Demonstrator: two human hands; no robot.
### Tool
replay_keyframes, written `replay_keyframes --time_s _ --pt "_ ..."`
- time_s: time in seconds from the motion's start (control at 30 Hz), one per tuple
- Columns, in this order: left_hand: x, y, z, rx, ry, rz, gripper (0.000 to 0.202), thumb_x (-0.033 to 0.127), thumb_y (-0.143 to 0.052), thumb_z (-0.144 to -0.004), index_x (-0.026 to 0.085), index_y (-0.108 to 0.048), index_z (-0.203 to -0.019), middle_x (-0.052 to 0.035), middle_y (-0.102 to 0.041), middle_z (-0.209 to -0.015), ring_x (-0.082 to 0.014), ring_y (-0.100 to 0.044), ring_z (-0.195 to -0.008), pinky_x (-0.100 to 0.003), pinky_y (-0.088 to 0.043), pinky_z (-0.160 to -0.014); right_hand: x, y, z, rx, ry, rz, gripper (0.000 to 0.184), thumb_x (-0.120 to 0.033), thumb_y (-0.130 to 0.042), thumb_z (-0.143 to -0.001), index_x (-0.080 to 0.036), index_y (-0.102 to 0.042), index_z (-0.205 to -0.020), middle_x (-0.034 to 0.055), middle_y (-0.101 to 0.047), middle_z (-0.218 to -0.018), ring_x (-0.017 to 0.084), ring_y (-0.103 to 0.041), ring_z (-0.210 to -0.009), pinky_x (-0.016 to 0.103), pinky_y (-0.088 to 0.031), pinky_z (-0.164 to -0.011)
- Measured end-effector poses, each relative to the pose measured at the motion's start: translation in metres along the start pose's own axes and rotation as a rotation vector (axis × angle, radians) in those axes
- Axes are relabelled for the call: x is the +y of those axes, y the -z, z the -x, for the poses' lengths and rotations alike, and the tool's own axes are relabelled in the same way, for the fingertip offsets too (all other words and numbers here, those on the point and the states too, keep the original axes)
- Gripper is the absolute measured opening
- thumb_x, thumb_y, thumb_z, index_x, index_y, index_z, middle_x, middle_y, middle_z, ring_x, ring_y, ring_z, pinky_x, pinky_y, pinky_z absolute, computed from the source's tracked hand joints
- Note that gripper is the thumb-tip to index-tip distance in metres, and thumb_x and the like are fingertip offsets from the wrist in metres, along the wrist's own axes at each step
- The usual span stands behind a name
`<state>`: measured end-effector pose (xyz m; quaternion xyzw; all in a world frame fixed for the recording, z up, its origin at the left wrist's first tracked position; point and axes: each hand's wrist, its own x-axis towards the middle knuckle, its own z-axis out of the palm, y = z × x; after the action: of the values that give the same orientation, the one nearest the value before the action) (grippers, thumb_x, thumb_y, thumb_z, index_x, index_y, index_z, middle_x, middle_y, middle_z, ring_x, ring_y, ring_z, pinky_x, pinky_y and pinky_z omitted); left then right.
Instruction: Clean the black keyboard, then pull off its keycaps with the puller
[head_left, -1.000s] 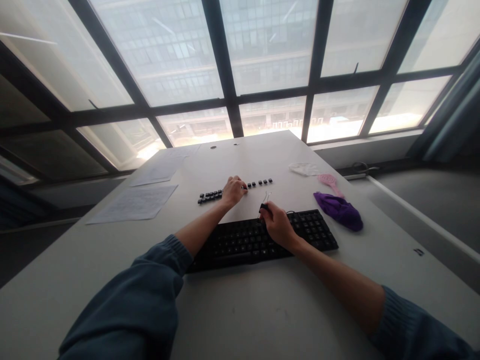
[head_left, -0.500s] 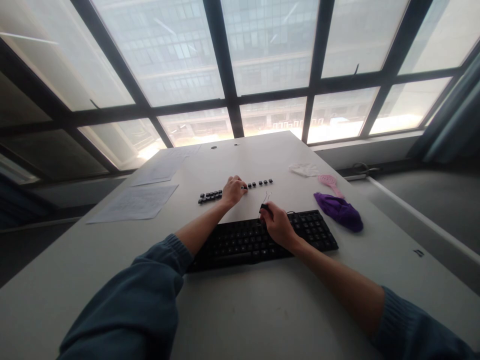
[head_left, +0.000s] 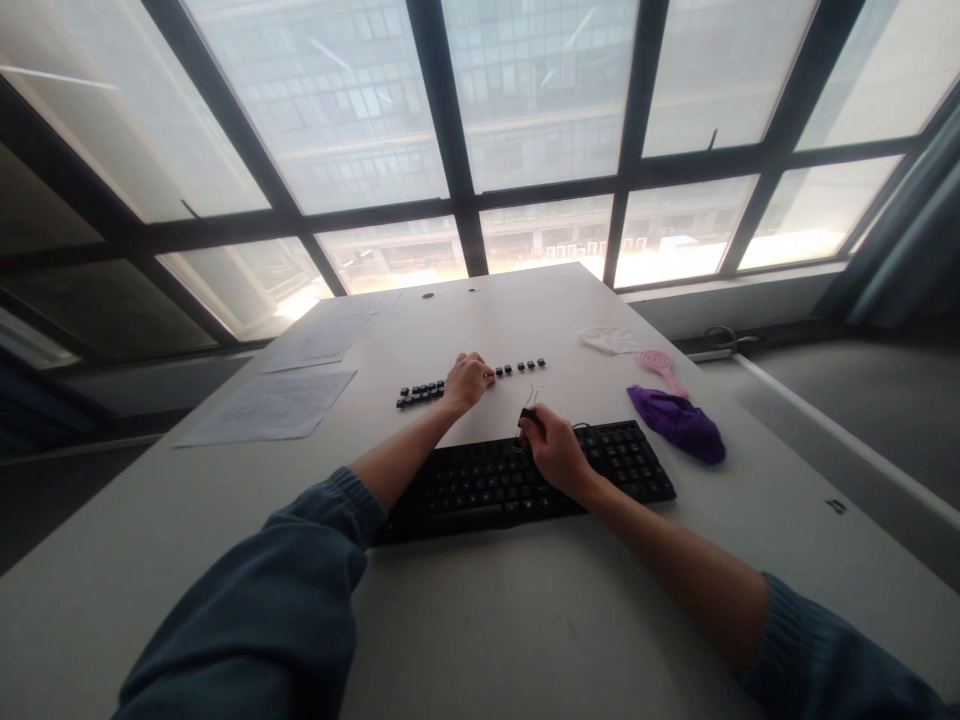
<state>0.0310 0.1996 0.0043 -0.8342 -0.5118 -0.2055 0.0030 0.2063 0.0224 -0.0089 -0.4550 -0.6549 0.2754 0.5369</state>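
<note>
Keyboard [head_left: 480, 490] beneath the right hand [head_left: 555, 452]

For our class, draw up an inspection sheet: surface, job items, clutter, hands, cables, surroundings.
Surface: white table, reaching towards the windows.
Job items: black keyboard; black keycaps lined up beyond it.
Clutter: papers left; purple cloth, pink brush, clear plastic right.
Hands: left hand at the keycaps, grip unclear; right hand holds a wire-pronged tool over the keyboard.
Cables: thin dark loop behind the keyboard, probably a cable.
Surroundings: windows ahead, curtain at right.
</note>
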Motion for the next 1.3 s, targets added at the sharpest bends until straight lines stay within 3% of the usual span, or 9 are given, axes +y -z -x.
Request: replay_keyframes --time_s 0.13,0.3,0.4,0.5,0.63,0.73,0.93,1.3 --pt "0.001 0.011 -0.003 0.036 0.017 0.008 0.016 0.026 -0.067 -0.085 0.021 -0.079 -0.095 -0.0093 -0.067 -0.104 -0.0269 -0.054 -0.104 -0.038 -0.046 -0.095 0.003 -0.002 0.000 0.011 -0.005 -0.013 0.015 -0.029 -0.049 -0.094 -0.021 -0.054 -0.083 0.0001 -0.064 -0.071 0.016 -0.060 -0.065 0.028 -0.044 -0.066" --pt "0.014 0.050 0.001 0.171 -0.001 0.088 0.024 0.027 -0.056 -0.092 0.020 -0.076 -0.103 -0.0080 -0.069 -0.099 -0.0226 -0.060 -0.095 -0.039 -0.046 -0.097 0.008 -0.003 -0.002 0.058 -0.038 -0.103 0.016 -0.033 -0.050 -0.094 -0.022 -0.056 -0.085 0.0009 -0.064 -0.072 0.016 -0.061 -0.064 0.028 -0.047 -0.064" --pt "0.034 0.075 0.021 0.209 -0.071 0.111 0.024 0.026 -0.055 -0.092 0.020 -0.075 -0.103 -0.0070 -0.070 -0.098 -0.0222 -0.062 -0.094 -0.039 -0.046 -0.097 0.007 -0.002 -0.005 0.110 -0.054 -0.137 0.014 -0.033 -0.051 -0.093 -0.022 -0.057 -0.088 0.0014 -0.064 -0.074 0.017 -0.062 -0.066 0.028 -0.048 -0.062" --pt "0.059 0.088 0.056 0.141 -0.135 0.135 0.023 0.026 -0.056 -0.091 0.021 -0.075 -0.101 -0.0063 -0.071 -0.099 -0.0225 -0.062 -0.096 -0.037 -0.047 -0.095 0.003 0.003 -0.009 0.130 -0.036 -0.123 0.013 -0.032 -0.052 -0.093 -0.021 -0.058 -0.089 0.0019 -0.063 -0.078 0.016 -0.062 -0.066 0.027 -0.049 -0.062" --pt "0.084 0.080 0.100 0.035 -0.153 0.201 0.021 0.024 -0.057 -0.091 0.022 -0.075 -0.102 -0.0054 -0.072 -0.097 -0.0210 -0.064 -0.094 -0.034 -0.049 -0.089 0.000 0.015 -0.011 0.088 0.042 -0.106 0.014 -0.031 -0.052 -0.093 -0.020 -0.060 -0.089 0.0022 -0.059 -0.086 0.014 -0.063 -0.069 0.026 -0.049 -0.062" --pt "0.091 0.066 0.115 -0.005 -0.143 0.287 0.019 0.024 -0.060 -0.090 0.023 -0.077 -0.098 -0.0043 -0.072 -0.091 -0.0186 -0.065 -0.085 -0.031 -0.050 -0.081 0.002 0.024 -0.010 0.048 0.086 -0.075 0.016 -0.032 -0.052 -0.093 -0.019 -0.061 -0.088 0.0017 -0.057 -0.086 0.014 -0.063 -0.070 0.026 -0.049 -0.062" --pt "0.088 0.049 0.116 -0.012 -0.207 0.460 0.016 0.026 -0.061 -0.091 0.022 -0.076 -0.093 -0.0048 -0.071 -0.088 -0.0173 -0.062 -0.080 -0.030 -0.049 -0.077 0.004 0.029 -0.005 -0.015 0.067 -0.083 0.018 -0.033 -0.051 -0.094 -0.019 -0.060 -0.088 0.0024 -0.056 -0.089 0.014 -0.063 -0.072 0.027 -0.049 -0.063" --pt "0.091 0.043 0.124 -0.006 -0.326 0.286 0.018 0.024 -0.050 -0.096 0.021 -0.068 -0.095 -0.0057 -0.064 -0.097 -0.0194 -0.056 -0.096 -0.031 -0.046 -0.086 0.011 0.028 -0.004 -0.029 0.032 -0.050 0.015 -0.031 -0.051 -0.093 -0.020 -0.059 -0.086 0.0009 -0.058 -0.078 0.016 -0.059 -0.069 0.028 -0.047 -0.065"
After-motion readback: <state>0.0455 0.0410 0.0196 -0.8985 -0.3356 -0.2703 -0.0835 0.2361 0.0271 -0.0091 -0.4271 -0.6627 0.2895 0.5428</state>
